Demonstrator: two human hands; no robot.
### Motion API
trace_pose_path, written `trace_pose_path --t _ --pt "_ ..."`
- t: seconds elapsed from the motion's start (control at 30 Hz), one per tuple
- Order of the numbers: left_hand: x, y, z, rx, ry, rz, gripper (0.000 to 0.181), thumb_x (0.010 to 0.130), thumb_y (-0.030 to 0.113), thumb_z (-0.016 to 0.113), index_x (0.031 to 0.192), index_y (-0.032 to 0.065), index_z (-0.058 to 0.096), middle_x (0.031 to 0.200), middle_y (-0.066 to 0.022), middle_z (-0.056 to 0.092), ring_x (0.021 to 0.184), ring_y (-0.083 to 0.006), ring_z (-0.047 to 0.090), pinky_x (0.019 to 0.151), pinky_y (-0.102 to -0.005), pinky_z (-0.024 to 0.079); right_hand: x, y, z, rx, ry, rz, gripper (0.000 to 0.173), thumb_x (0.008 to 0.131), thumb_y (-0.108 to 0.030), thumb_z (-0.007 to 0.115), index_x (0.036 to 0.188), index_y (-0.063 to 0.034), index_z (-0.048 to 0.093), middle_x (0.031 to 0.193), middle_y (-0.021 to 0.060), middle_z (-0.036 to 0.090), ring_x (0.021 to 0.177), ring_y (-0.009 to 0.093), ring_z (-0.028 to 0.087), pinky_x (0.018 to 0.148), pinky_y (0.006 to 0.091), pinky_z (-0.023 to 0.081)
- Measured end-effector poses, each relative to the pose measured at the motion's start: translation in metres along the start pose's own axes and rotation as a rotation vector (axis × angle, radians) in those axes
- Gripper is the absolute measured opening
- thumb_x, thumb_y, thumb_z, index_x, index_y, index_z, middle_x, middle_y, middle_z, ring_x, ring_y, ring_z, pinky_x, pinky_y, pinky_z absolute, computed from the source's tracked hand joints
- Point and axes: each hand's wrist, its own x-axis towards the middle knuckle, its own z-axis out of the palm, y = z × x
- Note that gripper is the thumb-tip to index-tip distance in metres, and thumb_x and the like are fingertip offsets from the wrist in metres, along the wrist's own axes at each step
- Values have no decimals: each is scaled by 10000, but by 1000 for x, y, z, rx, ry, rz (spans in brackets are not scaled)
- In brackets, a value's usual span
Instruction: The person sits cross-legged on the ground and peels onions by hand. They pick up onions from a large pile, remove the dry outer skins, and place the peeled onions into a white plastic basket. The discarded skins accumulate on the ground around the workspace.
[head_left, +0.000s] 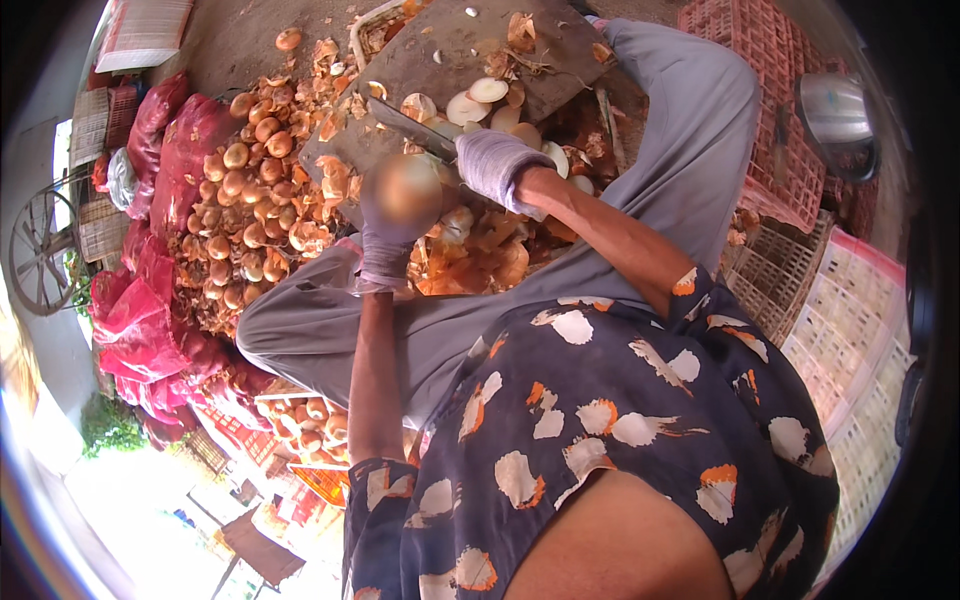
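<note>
My left hand (386, 251), in a knitted glove, grips an onion (411, 193), which looks blurred. A knife (412, 129) is held in my gloved right hand (496, 166), its blade pointing up and left, just above the onion. Both hands are over the near edge of a dark, worn board (442, 52). Pale cut onion pieces (466, 109) lie on the board beside the blade. Beneath my hands, a container holds brown onion skins (487, 255); its rim is mostly hidden.
A large heap of unpeeled onions (247, 195) spreads to the left, bordered by red mesh sacks (191, 150). Stacked red plastic crates (780, 135) and a metal pot (834, 112) stand on the right. A crate of onions (307, 424) sits behind my left knee.
</note>
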Motion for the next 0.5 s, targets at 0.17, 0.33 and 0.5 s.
trace_pose_path --t 0.17,0.33,0.5 --pt "4 14 -16 894 -190 315 908 687 14 773 1429 127 262 1323 -153 448 1167 -232 513 996 -408 456 -5 2 6 39 6 -9 155 817 -151 551 760 -26 623 670 193 629 649 344 642 596 448 500" --pt "7 57 3 62 144 -174 1006 510 73 884 1364 20 355 1272 -138 455 1121 -247 521 973 -355 458 -20 -6 1 -85 43 -3 108 814 -119 555 788 -33 616 659 163 636 640 315 658 561 429 506" --pt "12 39 10 -189 169 -278 1074 500 107 910 1374 -14 298 1274 -169 434 1127 -244 515 943 -330 483 -85 -10 -30 -67 -41 17 133 823 -94 535 936 -46 586 721 145 652 651 300 672 542 416 519"
